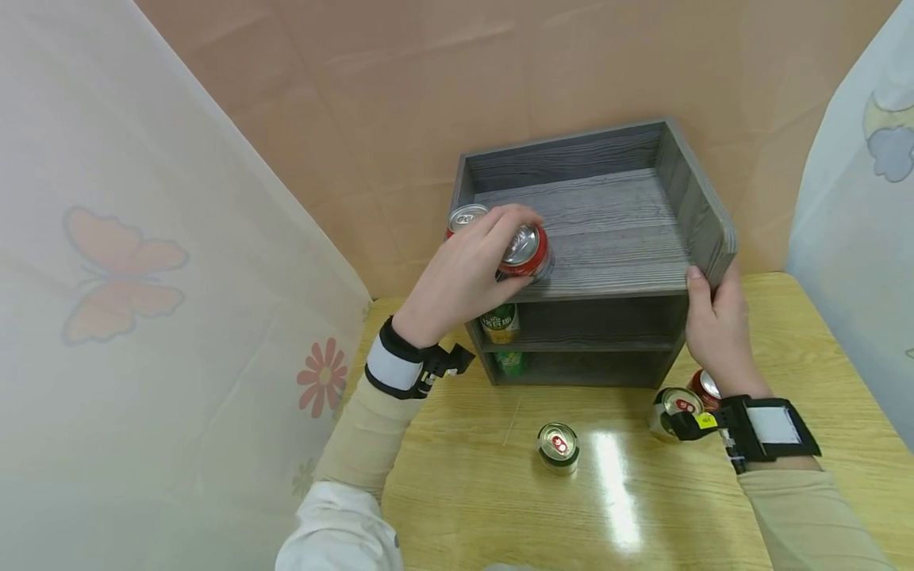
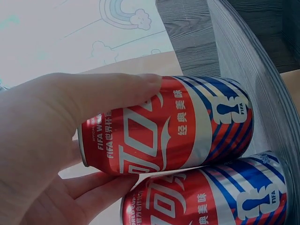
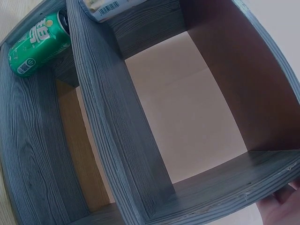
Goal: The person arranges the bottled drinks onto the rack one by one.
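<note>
My left hand [image 1: 464,274] grips a red Coca-Cola can [image 1: 524,247] around its upper part on the top board of a grey wooden shelf [image 1: 593,222]. In the left wrist view, thumb and fingers lie on either side of this can [image 2: 187,126], whose lower half has blue and white stripes. A second, matching can [image 2: 229,197] stands right beside it, toward the shelf's left side. My right hand [image 1: 723,337] holds the shelf's right side panel, thumb at the front edge and the other fingers partly hidden behind the panel.
A green-and-yellow can [image 1: 500,323] stands on the middle level, and a green can [image 3: 40,44] on the bottom one, both at the left. On the wooden table [image 1: 457,492] are a gold-topped can [image 1: 558,448], another [image 1: 678,404] and a red can [image 1: 705,387] near the right wrist.
</note>
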Available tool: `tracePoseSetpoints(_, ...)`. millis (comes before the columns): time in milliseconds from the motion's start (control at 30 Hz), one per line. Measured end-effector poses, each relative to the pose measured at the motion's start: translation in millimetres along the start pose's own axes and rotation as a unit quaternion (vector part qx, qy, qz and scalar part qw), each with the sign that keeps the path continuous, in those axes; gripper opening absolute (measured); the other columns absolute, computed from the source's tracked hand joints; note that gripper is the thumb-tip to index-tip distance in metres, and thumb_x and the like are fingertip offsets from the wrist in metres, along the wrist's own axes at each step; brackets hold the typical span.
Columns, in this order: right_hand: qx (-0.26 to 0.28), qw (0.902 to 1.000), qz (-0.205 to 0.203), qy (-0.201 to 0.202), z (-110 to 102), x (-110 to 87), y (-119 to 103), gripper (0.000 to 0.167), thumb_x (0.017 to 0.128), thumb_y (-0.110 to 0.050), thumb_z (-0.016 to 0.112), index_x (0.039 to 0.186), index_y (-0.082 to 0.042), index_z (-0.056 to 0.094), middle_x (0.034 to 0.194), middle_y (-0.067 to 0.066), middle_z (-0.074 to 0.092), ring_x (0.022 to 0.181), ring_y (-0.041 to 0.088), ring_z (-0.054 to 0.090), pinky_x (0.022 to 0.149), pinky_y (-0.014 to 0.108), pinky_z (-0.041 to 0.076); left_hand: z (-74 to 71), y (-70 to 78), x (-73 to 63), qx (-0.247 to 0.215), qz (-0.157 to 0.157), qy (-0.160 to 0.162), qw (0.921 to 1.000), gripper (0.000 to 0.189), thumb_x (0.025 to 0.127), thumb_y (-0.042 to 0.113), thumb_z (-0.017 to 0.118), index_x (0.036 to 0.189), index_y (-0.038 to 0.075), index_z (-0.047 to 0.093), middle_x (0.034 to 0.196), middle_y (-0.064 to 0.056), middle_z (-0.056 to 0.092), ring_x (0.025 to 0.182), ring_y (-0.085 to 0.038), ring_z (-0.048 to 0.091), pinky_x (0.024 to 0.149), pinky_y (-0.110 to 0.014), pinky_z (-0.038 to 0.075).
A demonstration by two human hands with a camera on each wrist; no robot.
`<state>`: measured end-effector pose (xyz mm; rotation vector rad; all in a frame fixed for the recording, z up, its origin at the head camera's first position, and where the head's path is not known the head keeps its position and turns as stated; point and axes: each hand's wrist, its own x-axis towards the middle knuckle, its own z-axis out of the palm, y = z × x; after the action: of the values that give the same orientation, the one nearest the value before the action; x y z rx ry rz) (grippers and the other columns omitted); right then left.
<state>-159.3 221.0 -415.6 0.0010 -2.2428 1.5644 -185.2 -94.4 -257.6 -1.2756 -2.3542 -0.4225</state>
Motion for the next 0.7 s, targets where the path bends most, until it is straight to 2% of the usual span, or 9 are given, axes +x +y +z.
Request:
tracePoseSetpoints(467, 0.006, 1.0000, 0.000, -0.002, 2, -1.0, 0, 0.049, 0.111, -0.029, 0.035, 0.159, -0.022, 0.026, 0.161, 0.011, 0.031, 0.147, 0.019, 0.026, 0.120, 0.034, 0.015, 10.6, -2.3, 7.7, -0.002, -0.016, -0.031, 0.9994, 0.066, 0.086, 0.015, 0.083, 0.142, -0.001, 0.053, 0.138, -0.014, 0.053, 0.120, -0.026, 0.058, 0.106, -0.026, 0.040)
tracePoseSetpoints(700, 0.005, 1.0000, -0.005, 0.004, 2, 1.1, 2, 0.051, 0.111, -0.028, 0.036, 0.160, -0.017, 0.025, 0.159, 0.014, 0.032, 0.146, 0.021, 0.027, 0.119, 0.033, 0.016, 11.1, -1.3, 9.8, 0.009, -0.027, -0.039, 0.9988, 0.068, 0.086, 0.017, 0.083, 0.144, 0.000, 0.052, 0.138, -0.014, 0.053, 0.120, -0.028, 0.058, 0.106, -0.027, 0.041)
